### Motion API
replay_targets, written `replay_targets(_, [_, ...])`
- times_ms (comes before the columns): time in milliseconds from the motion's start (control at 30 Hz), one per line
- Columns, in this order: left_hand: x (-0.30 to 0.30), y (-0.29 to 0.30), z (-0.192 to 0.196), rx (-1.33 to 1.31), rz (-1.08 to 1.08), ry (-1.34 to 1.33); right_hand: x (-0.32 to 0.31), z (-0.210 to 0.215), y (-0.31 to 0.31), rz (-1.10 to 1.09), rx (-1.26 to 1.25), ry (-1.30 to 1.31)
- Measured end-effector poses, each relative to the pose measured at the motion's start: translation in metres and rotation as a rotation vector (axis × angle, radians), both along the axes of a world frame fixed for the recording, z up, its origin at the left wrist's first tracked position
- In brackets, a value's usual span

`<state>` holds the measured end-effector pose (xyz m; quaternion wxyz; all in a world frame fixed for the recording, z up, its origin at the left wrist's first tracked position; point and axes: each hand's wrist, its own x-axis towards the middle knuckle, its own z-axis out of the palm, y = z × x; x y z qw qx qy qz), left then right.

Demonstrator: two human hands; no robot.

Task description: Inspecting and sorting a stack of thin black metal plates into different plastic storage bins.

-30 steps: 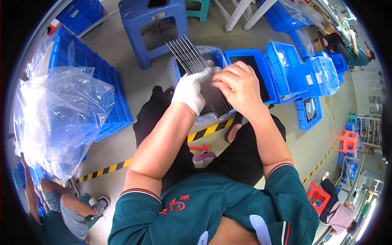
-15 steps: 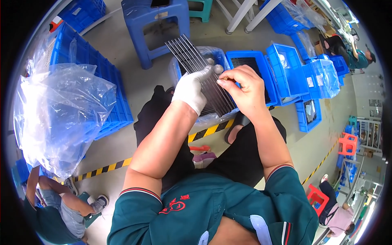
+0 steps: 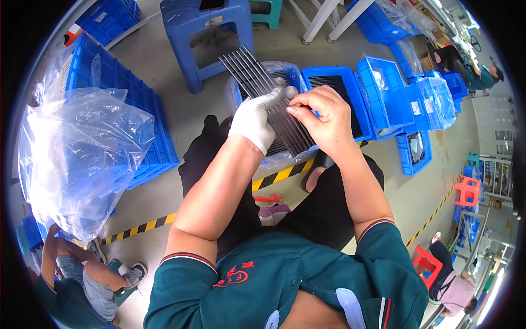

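A row of thin, dark grey rods (image 3: 245, 68) lies slanted, side by side, across my left hand (image 3: 252, 123). That hand wears a white glove and is closed around the rods, its fingertips showing at their right side. Bare fingers of my right hand (image 3: 332, 122) pinch at the rods' right edge, close to the gloved fingertips. A tiny brownish bit shows between thumb and forefinger, too small to name. Beneath my hands stands a blue bin (image 3: 235, 94) lined with clear plastic and holding more dark rods. Beside it, another blue bin (image 3: 327, 72) also contains dark rods.
Stacked blue crates (image 3: 145, 112), draped with clear plastic (image 3: 82, 159), stand at left. A blue stool (image 3: 205, 27) stands ahead. More blue bins (image 3: 385, 93) lie to the right. Striped tape (image 3: 143, 226) marks the floor. Other people sit at lower left, lower right and far right.
My right hand has shifted slightly left along with its pinched fingers. The rods and my left hand have barely moved.
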<state>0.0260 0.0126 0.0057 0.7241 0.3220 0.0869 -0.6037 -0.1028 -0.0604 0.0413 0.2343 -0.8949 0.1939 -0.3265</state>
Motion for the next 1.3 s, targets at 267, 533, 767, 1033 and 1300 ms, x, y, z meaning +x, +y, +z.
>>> replay_targets(267, [-0.003, -0.001, -0.007, -0.046, 0.014, -0.036, 0.001, 0.007, 0.007, 0.026, -0.254, 0.113])
replay_targets(533, [-0.005, 0.000, 0.001, -0.095, -0.002, -0.009, -0.002, 0.009, 0.000, -0.001, -0.156, 0.021])
replay_targets(767, [-0.005, 0.000, 0.002, -0.057, 0.003, 0.009, -0.001, 0.001, -0.001, 0.017, 0.002, 0.052])
replay_targets(1033, [-0.005, -0.001, -0.006, -0.045, 0.011, -0.051, 0.002, 0.002, 0.003, 0.063, -0.193, 0.061])
replay_targets(1300, [-0.005, -0.002, -0.011, -0.137, -0.027, 0.062, 0.003, 0.005, 0.006, 0.038, -0.281, 0.121])
